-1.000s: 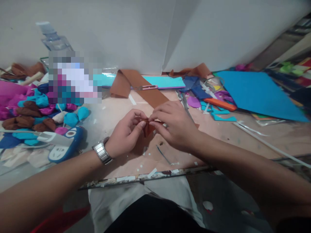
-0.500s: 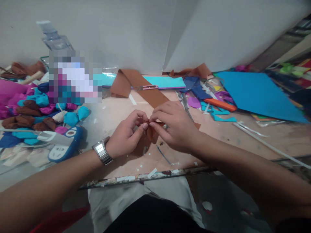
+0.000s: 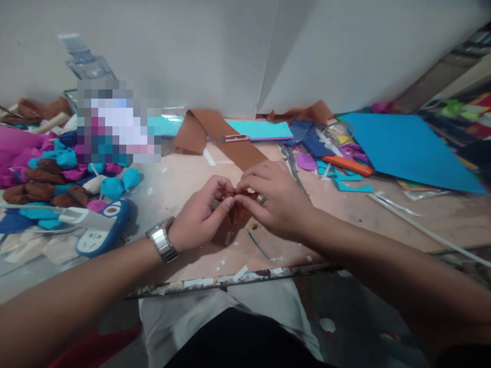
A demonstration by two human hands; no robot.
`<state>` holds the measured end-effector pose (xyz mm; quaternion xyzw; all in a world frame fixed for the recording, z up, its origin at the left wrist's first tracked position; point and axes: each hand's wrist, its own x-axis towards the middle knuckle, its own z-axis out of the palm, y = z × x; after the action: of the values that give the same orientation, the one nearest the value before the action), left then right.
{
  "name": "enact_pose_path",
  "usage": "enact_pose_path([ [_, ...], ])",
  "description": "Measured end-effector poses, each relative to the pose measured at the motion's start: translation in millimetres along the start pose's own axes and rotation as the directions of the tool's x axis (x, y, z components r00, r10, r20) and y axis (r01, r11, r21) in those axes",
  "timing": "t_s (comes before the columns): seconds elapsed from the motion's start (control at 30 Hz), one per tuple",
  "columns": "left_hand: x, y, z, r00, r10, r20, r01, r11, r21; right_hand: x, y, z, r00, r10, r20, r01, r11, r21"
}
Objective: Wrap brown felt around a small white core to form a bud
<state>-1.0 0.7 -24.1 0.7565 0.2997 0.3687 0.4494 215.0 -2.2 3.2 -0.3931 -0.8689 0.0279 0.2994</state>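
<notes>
Both hands meet over the middle of the worktable (image 3: 169, 179), pinching a small brown piece of crepe-like paper (image 3: 237, 212). My left hand (image 3: 205, 207), with a metal watch (image 3: 164, 239) on its wrist, grips the piece's left side between thumb and fingers. On the right side, my right hand (image 3: 274, 199) has its thumb and curled fingers closed on the same piece. The piece is gathered at the top, and folds hang below the fingertips; part of it is hidden by the right hand. Just beyond lies a long folded brown strip (image 3: 224, 135) with pink-handled thread snips (image 3: 232, 138) on it.
Wrapped bundles (image 3: 113, 188) in blue, brown and magenta crowd the left, beside a blue-and-white glue gun (image 3: 103, 227). A plastic bottle (image 3: 86, 64) stands behind them. To the right lie an orange cutter (image 3: 347, 164), blue sheet (image 3: 414, 148), scraps and white sticks (image 3: 429, 225).
The brown piece has shifted and crumpled between my fingertips, its hanging fold moving slightly left. A brown corner that showed beyond my right wrist is out of sight. Both hands stay nearly in place.
</notes>
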Motion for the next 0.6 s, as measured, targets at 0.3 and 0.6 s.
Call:
enact_pose_path([
  [0.3,0.6,0.5,-1.3,1.0,-0.028,-0.008,0.028,1.0,-0.001,1.4,1.5,0.9,1.0,-0.013,-0.012,0.012,0.998,-0.057],
  [0.6,0.6,-0.4,-0.7,0.999,-0.008,0.038,0.01,0.999,-0.047,0.7,1.7,0.6,1.0,-0.004,0.013,0.005,0.999,-0.044],
])
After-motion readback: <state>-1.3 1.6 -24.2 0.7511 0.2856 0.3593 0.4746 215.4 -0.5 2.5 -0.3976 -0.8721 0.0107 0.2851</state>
